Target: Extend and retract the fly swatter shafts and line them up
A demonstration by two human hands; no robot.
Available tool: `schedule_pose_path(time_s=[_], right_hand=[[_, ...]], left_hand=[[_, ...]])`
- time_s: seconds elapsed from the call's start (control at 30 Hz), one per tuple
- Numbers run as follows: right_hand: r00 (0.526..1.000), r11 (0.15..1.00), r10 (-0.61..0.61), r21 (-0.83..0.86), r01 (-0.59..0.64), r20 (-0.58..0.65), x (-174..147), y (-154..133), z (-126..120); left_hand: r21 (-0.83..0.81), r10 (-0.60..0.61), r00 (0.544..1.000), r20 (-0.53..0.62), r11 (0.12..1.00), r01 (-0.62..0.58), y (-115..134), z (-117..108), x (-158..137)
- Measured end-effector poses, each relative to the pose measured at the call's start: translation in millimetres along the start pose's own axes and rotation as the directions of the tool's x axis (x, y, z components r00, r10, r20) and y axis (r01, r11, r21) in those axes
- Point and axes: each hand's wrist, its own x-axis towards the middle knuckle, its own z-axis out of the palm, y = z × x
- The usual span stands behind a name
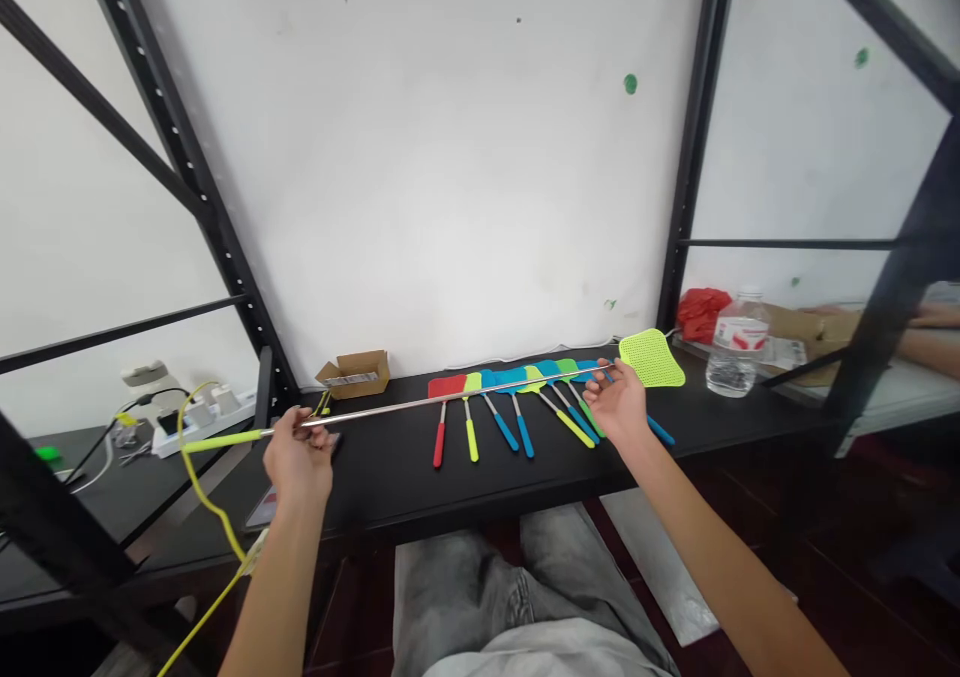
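Note:
A fly swatter with a long, drawn-out metal shaft and a yellow-green mesh head (652, 359) is stretched between my hands. My left hand (298, 459) is closed on the shaft just beside the yellow-green handle. At the other end, my right hand (618, 403) pinches the thin shaft close to the head. Beneath the shaft, several shorter fly swatters lie in a row on the black table (390, 477), among them a red one (439, 445), a yellow-green one (472, 441) and a blue one (523, 437). Their heads overlap at the back.
An open cardboard box (352, 375) stands by the wall. A water bottle (739, 347) and a red plastic bag (702, 314) are at right. A power strip (202, 423) and a yellow cable (214, 507) are at left. Black metal posts flank the table. Another person's arm (930, 347) shows at far right.

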Motion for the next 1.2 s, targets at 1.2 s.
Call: schedule_pose_path(time_s=[1.2], right_hand=[[0.967, 0.937, -0.239, -0.283, 0.206, -0.087, -31, 59, 16]], left_hand=[[-0.037, -0.107, 0.932, 0.345, 0.991, 0.127, -55, 61, -91]])
